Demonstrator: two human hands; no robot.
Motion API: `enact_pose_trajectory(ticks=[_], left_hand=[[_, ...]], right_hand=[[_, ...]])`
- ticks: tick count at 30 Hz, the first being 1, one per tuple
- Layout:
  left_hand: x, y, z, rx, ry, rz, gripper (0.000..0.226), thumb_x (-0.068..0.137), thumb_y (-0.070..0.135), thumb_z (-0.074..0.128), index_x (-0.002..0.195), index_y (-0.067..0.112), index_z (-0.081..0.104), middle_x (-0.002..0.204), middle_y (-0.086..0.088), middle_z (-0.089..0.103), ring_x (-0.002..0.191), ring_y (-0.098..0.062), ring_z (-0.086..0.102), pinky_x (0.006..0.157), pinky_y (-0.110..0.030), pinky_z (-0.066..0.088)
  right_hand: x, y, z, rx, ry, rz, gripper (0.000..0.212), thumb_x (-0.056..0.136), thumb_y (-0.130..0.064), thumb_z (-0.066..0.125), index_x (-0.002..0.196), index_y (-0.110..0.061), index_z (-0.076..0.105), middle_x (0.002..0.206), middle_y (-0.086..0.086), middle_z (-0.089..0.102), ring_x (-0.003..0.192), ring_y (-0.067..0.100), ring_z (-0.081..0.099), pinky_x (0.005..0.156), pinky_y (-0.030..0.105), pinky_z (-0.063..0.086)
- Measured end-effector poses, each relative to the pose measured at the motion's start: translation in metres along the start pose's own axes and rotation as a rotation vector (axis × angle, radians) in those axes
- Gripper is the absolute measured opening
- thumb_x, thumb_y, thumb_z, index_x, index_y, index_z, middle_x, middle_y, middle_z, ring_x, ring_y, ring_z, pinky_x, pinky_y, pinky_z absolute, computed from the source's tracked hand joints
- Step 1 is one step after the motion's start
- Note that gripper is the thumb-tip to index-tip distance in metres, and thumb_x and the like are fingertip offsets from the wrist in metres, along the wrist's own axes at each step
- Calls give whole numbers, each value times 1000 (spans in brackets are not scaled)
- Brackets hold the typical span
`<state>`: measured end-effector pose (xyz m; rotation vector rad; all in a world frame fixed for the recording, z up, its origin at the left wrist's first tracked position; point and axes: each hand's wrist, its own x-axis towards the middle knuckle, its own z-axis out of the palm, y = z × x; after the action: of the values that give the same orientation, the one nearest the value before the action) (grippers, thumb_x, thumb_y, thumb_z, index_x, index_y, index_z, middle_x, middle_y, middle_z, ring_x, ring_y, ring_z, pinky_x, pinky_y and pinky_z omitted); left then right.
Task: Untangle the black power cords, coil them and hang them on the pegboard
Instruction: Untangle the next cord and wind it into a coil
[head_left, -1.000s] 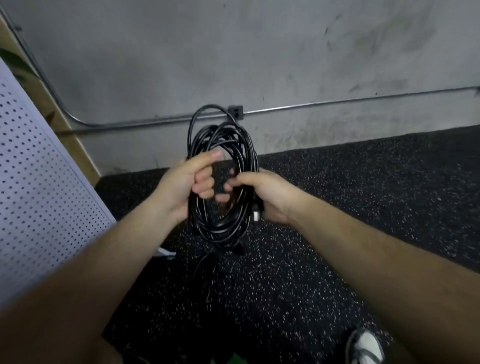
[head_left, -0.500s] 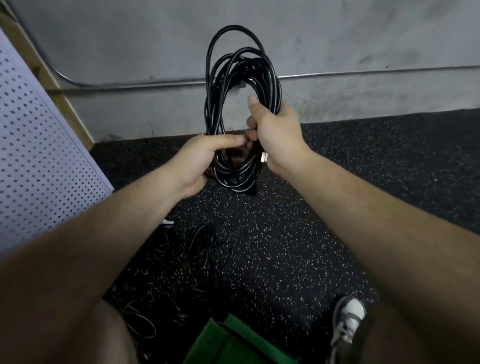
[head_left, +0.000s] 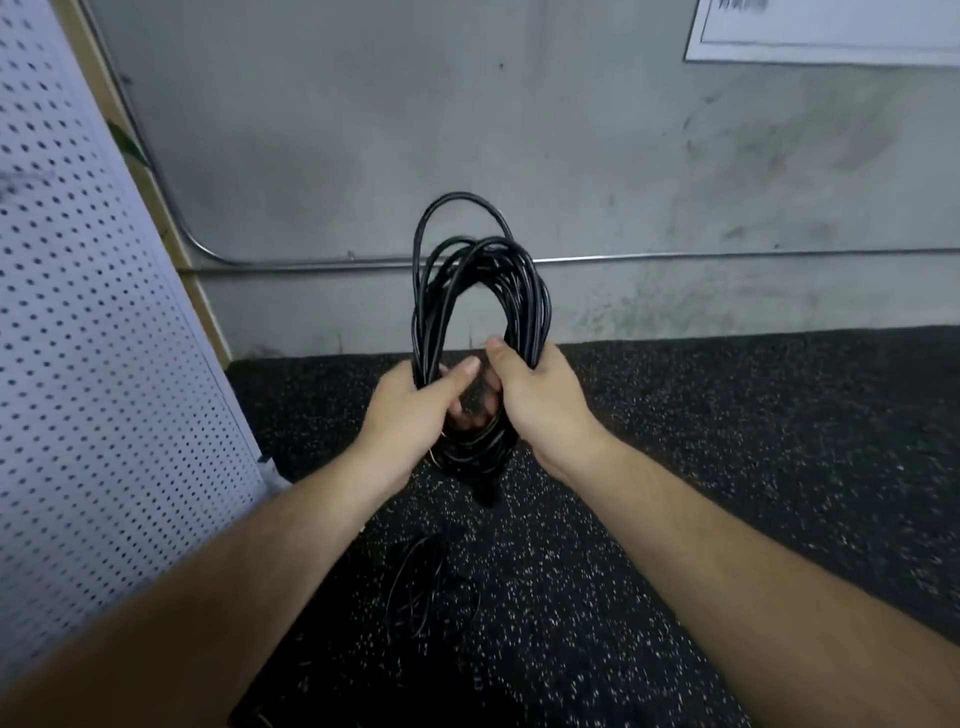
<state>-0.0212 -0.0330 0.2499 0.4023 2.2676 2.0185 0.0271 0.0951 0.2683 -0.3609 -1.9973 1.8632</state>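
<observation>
1. At frame centre the coiled black cord (head_left: 480, 280) is held upright in the air; the left hand (head_left: 410, 415) and the right hand (head_left: 543, 402) each have their grip clamped round its lower sides.
2. Below them a loose tangle of cords (head_left: 428, 587) lies on the black speckled floor (head_left: 753, 441).
3. The white pegboard (head_left: 78, 364) fills the left edge; the scuffed grey wall (head_left: 415, 114) carries a metal conduit (head_left: 727, 255); a white sheet (head_left: 831, 36) hangs upper right.

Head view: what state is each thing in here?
coil: wound in loops, held upright off the floor.
left hand: grips the coil's left side.
right hand: grips the coil's right side.
loose cords: lying uncoiled on the floor.
pegboard: at the left, coil not hung on it.
</observation>
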Motion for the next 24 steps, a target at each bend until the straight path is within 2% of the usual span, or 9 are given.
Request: enact_pose_trajectory(ticks=[3,5,7,11,13,16,21,22,24], left_hand=[[2,24,-24,-176,-49,-6,20,92,27,74,80,12,70,73,-8,68,67,-20,67,73,-38,54],[5,39,-41,-298,-2,7,13,93,24,73,90,12,70,77,-5,68,63,-19,64,65,-39,54],[5,45,-57,-161,102,65,23,95,33,70,95,10,66,75,-4,66,54,-16,59,52,-30,51],[-6,50,-88,200,242,183,43,102,42,56,78,7,55,50,-1,55,39,-14,53,44,-18,44],[-11,53,-103,283,218,206,48,105,41,51,72,6,54,46,-2,53,39,-13,52,45,-17,44],[-19,49,-120,298,148,189,47,106,41,47,81,2,57,46,-1,53,40,-15,52,47,-21,47],[-27,38,-135,334,183,107,35,103,49,50,101,14,56,59,2,58,44,-14,57,50,-32,52],[-30,35,-136,344,219,102,38,102,52,51,109,15,53,68,1,62,50,-14,62,54,-34,55],[-30,26,-140,352,290,155,40,100,53,53,122,19,48,93,6,68,81,-5,71,81,-32,60]], right_hand=[[2,-7,10,-31,-68,-3,21,104,-31,55,86,-21,59,56,-9,58,57,16,58,65,46,52],[-1,-11,22,-148,-166,-45,18,103,-33,55,89,-23,55,61,-7,58,59,17,59,69,50,55],[-6,-15,38,-225,-254,-74,18,103,-33,55,88,-24,53,62,-5,60,59,16,61,71,46,56],[-9,-33,65,-79,-351,-4,15,99,-20,64,103,-7,58,66,5,64,59,20,64,66,40,57],[-9,-50,75,41,-371,37,26,93,-18,73,113,-7,60,75,7,69,65,21,67,65,39,59],[-14,-66,90,90,-398,-13,33,87,-29,80,113,-25,61,82,5,72,70,18,67,73,43,61],[-22,-59,113,68,-339,-14,34,88,-49,72,111,-25,63,63,-1,62,59,15,62,60,33,60],[-23,-56,119,46,-322,-24,33,90,-49,70,109,-23,63,58,-2,60,56,15,60,58,35,59],[-23,-55,130,10,-294,-79,28,93,-46,66,104,-20,64,51,-4,56,47,18,56,54,38,54]])
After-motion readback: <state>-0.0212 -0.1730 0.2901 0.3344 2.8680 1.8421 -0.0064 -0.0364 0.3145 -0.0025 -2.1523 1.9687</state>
